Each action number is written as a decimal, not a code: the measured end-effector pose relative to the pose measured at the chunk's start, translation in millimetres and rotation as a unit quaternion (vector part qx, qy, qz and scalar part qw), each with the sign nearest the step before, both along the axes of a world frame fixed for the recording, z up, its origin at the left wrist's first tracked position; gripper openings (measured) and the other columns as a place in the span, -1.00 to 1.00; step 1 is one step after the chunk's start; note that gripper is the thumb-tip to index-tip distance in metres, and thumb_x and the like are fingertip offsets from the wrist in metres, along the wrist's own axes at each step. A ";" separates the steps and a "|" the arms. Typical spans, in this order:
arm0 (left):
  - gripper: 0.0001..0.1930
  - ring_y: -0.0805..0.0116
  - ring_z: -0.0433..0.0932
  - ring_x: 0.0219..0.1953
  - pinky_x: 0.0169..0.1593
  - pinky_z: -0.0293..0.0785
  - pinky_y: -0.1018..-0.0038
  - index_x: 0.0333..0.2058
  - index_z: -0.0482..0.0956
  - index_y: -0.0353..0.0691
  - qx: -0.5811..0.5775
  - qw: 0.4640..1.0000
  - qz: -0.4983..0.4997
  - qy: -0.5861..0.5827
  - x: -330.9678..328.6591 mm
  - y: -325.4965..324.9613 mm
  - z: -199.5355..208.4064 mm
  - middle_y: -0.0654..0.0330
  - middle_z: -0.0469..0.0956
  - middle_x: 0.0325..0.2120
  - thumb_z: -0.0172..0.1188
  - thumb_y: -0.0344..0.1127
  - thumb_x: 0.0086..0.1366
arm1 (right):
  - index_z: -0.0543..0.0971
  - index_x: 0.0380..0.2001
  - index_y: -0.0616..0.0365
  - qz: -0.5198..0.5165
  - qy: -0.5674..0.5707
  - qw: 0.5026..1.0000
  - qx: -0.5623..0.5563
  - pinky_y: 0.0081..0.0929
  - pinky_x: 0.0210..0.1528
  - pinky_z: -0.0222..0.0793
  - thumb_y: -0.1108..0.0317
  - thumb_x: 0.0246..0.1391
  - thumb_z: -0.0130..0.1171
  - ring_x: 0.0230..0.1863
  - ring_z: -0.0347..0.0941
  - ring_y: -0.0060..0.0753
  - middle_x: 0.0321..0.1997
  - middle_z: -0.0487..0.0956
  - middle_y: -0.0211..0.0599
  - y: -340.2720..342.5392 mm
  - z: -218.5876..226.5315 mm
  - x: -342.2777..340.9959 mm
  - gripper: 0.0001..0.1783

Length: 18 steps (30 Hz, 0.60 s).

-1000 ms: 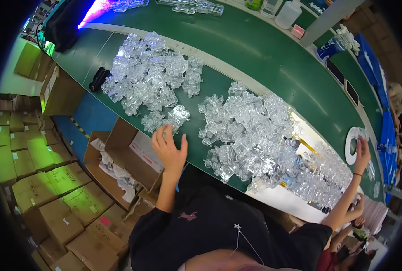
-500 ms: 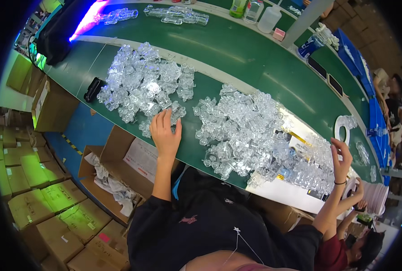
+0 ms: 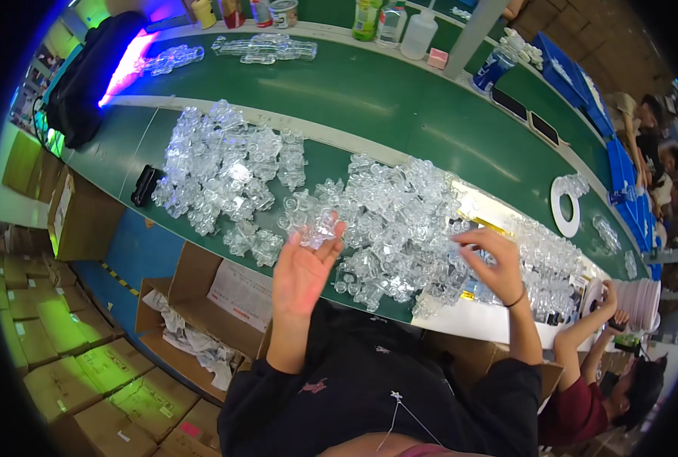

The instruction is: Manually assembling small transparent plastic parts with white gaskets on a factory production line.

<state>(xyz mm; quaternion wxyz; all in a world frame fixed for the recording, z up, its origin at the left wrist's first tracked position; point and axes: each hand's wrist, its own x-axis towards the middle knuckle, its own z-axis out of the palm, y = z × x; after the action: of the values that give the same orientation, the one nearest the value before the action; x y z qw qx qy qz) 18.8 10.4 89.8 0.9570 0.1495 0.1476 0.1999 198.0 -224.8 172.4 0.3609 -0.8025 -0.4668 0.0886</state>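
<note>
My left hand (image 3: 302, 276) is turned palm up in front of the gap between two piles. Its fingers are closed on a clear plastic part (image 3: 308, 216), a knobbly moulded piece. To its left lies a pile of similar clear parts (image 3: 228, 164). My right hand (image 3: 496, 263) hovers by the right edge of the other pile (image 3: 400, 221); its thumb and bent fingers are a little apart, with nothing visible between them. Beneath and beyond it, rows of clear parts (image 3: 541, 255) cover a white carton (image 3: 461, 318).
A black object (image 3: 147, 185) lies at the left table edge. White ring (image 3: 565, 206), phones (image 3: 544, 128) and bottles (image 3: 419, 36) stand or lie farther off. An open cardboard box (image 3: 194, 305) is below the table. At right, a co-worker's arm (image 3: 583, 335) reaches toward white reels (image 3: 634, 301).
My left hand has come away from the left pile, turned palm up and taken up a clear part. My right hand has moved left from the carton's far end. The view has shifted slightly.
</note>
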 end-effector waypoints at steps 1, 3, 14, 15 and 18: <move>-0.46 0.00 0.17 0.20 0.18 0.19 0.20 0.13 0.15 -0.37 -0.026 1.000 -0.011 -0.006 2.5 -8.0 4.7 -0.13 0.17 0.15 0.03 -0.21 0.26 | 0.59 -0.28 0.17 0.003 0.034 0.999 0.012 -0.55 -0.30 0.40 0.51 -0.10 0.20 -0.36 0.51 -0.39 -0.32 0.58 -0.26 11.1 -2.0 -9.5 -0.78; -0.42 0.00 0.07 0.26 0.25 0.08 0.18 0.15 0.13 -0.36 -0.037 0.999 -0.030 -0.002 12.3 -24.6 13.0 -0.12 0.16 0.16 0.04 -0.17 0.26 | 0.57 -0.23 0.16 -0.017 0.130 0.990 0.054 -0.56 -0.30 0.41 0.49 -0.07 0.20 -0.34 0.51 -0.45 -0.30 0.58 -0.28 30.4 -5.8 -28.6 -0.75; -0.40 0.18 0.07 0.26 0.29 -0.03 0.26 0.17 0.10 -0.32 0.075 0.995 -0.055 0.028 26.0 -59.1 8.6 -0.02 0.12 0.19 0.03 -0.14 0.25 | 0.53 -0.17 0.22 -0.122 0.351 0.914 0.165 -0.62 -0.26 0.41 0.41 -0.01 0.21 -0.25 0.53 -0.53 -0.26 0.60 -0.29 64.8 -28.6 -67.9 -0.71; -0.40 0.18 0.09 0.25 0.28 -0.01 0.26 0.17 0.11 -0.32 0.097 0.993 -0.055 0.036 26.3 -59.4 8.2 -0.02 0.14 0.18 0.03 -0.12 0.25 | 0.53 -0.17 0.22 -0.126 0.352 0.913 0.163 -0.62 -0.26 0.41 0.41 -0.01 0.21 -0.25 0.53 -0.53 -0.26 0.60 -0.29 64.5 -27.8 -67.5 -0.71; -0.49 0.22 0.19 0.17 0.24 0.05 0.29 0.11 0.18 -0.30 0.088 0.994 -0.052 0.036 29.2 -60.4 14.2 0.05 0.25 0.09 0.04 -0.20 0.24 | 0.51 -0.17 0.29 -0.135 0.364 0.906 0.171 -0.59 -0.18 0.42 0.47 -0.01 0.20 -0.27 0.53 -0.51 -0.30 0.59 -0.23 63.7 -24.9 -65.0 -0.70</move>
<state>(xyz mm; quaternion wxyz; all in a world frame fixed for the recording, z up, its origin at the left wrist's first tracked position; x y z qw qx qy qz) 48.0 -50.0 104.0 0.9433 0.2475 0.1561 0.1567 133.0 -161.1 147.5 0.6461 -0.6958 -0.1982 0.2432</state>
